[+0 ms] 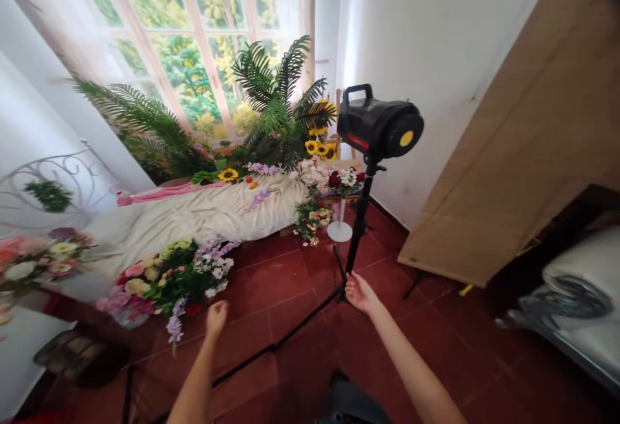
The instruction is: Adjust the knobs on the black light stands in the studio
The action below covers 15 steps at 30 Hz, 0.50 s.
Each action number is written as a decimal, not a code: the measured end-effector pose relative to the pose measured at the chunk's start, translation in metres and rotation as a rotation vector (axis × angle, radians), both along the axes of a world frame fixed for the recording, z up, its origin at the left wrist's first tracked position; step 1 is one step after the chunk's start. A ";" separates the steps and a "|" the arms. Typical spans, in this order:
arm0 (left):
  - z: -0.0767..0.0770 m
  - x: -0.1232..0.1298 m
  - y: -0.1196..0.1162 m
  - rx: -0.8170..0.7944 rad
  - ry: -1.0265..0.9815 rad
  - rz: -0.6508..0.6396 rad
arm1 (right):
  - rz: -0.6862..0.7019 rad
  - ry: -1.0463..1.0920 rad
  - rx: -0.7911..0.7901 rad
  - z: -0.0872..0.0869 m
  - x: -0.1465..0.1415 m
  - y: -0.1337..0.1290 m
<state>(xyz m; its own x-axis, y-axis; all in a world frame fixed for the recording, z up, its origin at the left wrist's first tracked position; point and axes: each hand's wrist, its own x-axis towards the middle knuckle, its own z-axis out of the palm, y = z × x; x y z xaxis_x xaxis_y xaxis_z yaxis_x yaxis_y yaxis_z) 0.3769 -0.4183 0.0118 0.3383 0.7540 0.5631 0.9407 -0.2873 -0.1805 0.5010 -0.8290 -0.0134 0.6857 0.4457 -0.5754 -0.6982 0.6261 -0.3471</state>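
A black studio light (380, 123) sits on top of a black light stand (357, 223) just ahead of me. My right hand (361, 293) is at the lower part of the stand's pole, its fingers curled against it; how firmly they grip is hard to see. To the left, my left hand (216, 317) is loosely closed above the floor, with nothing visible in it. It is closest to a bunch of artificial flowers (165, 275) at the edge of the cream-draped bed (194, 214). One stand leg (305, 316) stretches along the floor between my hands.
Palm fronds (285, 97) and sunflowers (317, 147) stand before a window-like backdrop (179, 49). A white round-based stand (340, 231) is behind the light stand. On the right hang a brown sheet (465, 172) and a pale cushioned piece (588, 282). The floor (290, 282) is red tile.
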 end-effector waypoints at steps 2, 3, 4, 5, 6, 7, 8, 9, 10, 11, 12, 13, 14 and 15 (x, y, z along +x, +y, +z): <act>-0.004 0.068 -0.061 -0.451 -0.208 -0.559 | -0.026 0.039 0.179 0.010 0.026 -0.029; -0.004 0.100 -0.092 -0.725 -0.306 -0.819 | -0.035 0.044 0.229 0.014 0.037 -0.040; -0.003 0.129 -0.122 -1.002 -0.392 -1.037 | -0.043 0.043 0.260 0.018 0.046 -0.050; -0.001 0.156 -0.151 -1.299 -0.473 -1.230 | -0.050 0.040 0.279 0.022 0.053 -0.058; 0.003 0.181 -0.180 -1.471 -0.516 -1.330 | -0.057 0.036 0.292 0.025 0.060 -0.064; 0.008 0.204 -0.207 -1.575 -0.558 -1.402 | -0.066 0.031 0.302 0.027 0.066 -0.070; 0.013 0.224 -0.232 -1.636 -0.598 -1.445 | -0.077 0.024 0.313 0.029 0.071 -0.075; 0.020 0.243 -0.254 -1.672 -0.631 -1.472 | -0.085 0.016 0.326 0.031 0.075 -0.079; 0.026 0.259 -0.274 -1.694 -0.661 -1.494 | -0.091 0.008 0.339 0.032 0.079 -0.083; 0.033 0.273 -0.291 -1.703 -0.687 -1.510 | -0.095 -0.001 0.351 0.033 0.082 -0.086; 0.040 0.285 -0.306 -1.708 -0.702 -1.529 | -0.100 -0.010 0.360 0.034 0.086 -0.088; 0.047 0.295 -0.318 -1.714 -0.707 -1.551 | -0.105 -0.018 0.367 0.036 0.089 -0.091; 0.054 0.304 -0.329 -1.726 -0.701 -1.571 | -0.108 -0.024 0.370 0.039 0.093 -0.092; 0.060 0.311 -0.338 -1.749 -0.685 -1.579 | -0.111 -0.031 0.368 0.042 0.097 -0.094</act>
<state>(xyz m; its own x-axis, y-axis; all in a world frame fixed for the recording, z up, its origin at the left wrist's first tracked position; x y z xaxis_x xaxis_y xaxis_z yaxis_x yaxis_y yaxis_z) 0.6881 -0.7560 0.0722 0.9752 -0.0634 0.2121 -0.2131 -0.0092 0.9770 0.5979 -0.9230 0.0289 0.7558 0.5407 -0.3693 -0.6119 0.7839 -0.1047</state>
